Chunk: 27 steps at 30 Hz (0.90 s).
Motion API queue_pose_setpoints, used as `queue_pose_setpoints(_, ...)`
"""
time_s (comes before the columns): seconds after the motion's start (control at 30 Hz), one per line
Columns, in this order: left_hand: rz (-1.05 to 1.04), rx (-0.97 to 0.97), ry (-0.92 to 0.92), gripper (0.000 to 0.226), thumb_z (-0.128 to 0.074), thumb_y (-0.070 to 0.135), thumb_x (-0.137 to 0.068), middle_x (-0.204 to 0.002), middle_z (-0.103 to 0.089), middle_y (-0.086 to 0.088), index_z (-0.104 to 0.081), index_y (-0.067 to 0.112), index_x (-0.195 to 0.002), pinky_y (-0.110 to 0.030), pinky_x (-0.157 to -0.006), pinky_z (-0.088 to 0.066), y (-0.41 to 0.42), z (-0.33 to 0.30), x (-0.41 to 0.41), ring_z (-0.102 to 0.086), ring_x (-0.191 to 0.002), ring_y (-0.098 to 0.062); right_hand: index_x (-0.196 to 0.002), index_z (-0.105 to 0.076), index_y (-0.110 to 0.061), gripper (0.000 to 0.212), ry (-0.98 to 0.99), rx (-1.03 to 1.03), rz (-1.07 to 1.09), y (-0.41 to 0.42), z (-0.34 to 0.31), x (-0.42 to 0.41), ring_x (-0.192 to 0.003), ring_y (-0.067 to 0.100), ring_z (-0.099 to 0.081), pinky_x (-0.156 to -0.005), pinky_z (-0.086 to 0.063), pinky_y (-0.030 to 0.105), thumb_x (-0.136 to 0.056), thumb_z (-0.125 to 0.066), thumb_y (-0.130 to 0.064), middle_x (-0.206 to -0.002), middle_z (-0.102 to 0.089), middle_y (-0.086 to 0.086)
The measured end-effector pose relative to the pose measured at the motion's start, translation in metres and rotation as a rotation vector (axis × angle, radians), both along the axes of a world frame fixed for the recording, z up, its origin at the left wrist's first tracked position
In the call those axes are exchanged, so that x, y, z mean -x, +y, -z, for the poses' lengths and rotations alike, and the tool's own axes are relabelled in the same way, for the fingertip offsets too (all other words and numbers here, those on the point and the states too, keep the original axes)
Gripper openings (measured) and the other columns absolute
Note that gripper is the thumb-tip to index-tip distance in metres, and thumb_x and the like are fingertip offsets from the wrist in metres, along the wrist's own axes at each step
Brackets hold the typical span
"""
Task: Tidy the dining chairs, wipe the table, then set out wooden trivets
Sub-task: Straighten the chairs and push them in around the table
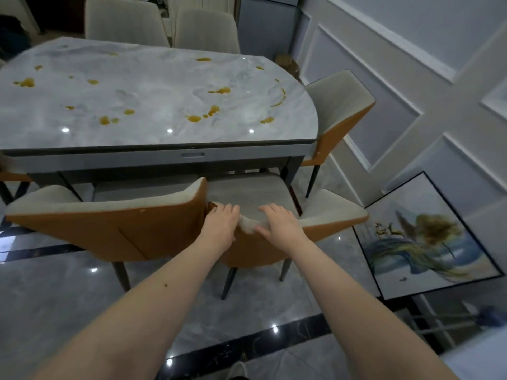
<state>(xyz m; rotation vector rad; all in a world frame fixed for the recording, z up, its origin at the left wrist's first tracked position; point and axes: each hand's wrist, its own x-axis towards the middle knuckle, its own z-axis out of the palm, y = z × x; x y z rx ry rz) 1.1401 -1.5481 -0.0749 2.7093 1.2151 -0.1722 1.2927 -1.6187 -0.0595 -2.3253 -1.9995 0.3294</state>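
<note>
Two bare forearms reach forward from the bottom of the view over a glossy grey tiled floor. Both hands grip the top edge of a dining chair's backrest, tan on its back and pale grey on the front. On the left hand the fingers curl over the top of the backrest, close beside a neighbouring chair of the same colours that stands to the left. On the right hand the fingers also curl over the top edge, with the thumb on the near side. The held chair's grey seat reaches partly under the marble-patterned dining surface, which is spotted with many yellow-orange spills. A third chair stands at the rounded right end, and two pale chairs sit along the far side. A framed painting leans against the panelled wall on the right.
</note>
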Motion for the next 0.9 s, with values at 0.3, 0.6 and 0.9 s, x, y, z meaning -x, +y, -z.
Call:
queue_pose_setpoints(0.3,0.102,0.116,0.107,0.057,-0.069,0.038,-0.082,-0.127,-0.053,-0.009,-0.043,0.012,-0.125,-0.034,-0.096,-0.04,-0.02,0.0,-0.066,-0.049,-0.116,-0.026,-0.136,-0.043,-0.019,0.066,-0.003,0.142,0.006,-0.025,0.005,-0.074,-0.125,0.019,-0.044,-0.104,-0.032,0.031,-0.082,-0.066,-0.048,-0.133,-0.05,0.001)
queue_pose_setpoints(0.6,0.085,0.172,0.238,0.051,-0.068,0.037,-0.082,-0.122,-0.057,-0.007,-0.05,0.014,-0.124,-0.035,-0.089,-0.045,-0.02,-0.001,-0.108,-0.056,-0.112,-0.027,-0.129,-0.048,-0.024,0.059,-0.123,0.179,-0.014,-0.028,0.018,-0.13,-0.121,0.02,-0.047,-0.105,-0.028,0.032,-0.077,-0.074,-0.032,-0.128,-0.054,-0.001)
queue_pose_setpoints(0.9,-0.09,0.13,0.323,0.037,-0.063,0.025,-0.088,-0.123,-0.058,-0.007,-0.053,0.014,-0.122,-0.034,-0.09,-0.045,-0.03,-0.003,-0.129,-0.057,-0.114,-0.026,-0.116,-0.053,-0.02,0.037,-0.216,0.258,-0.193,-0.015,0.023,-0.172,-0.103,0.026,-0.057,-0.085,-0.041,0.035,-0.083,-0.068,-0.032,-0.108,-0.062,0.005)
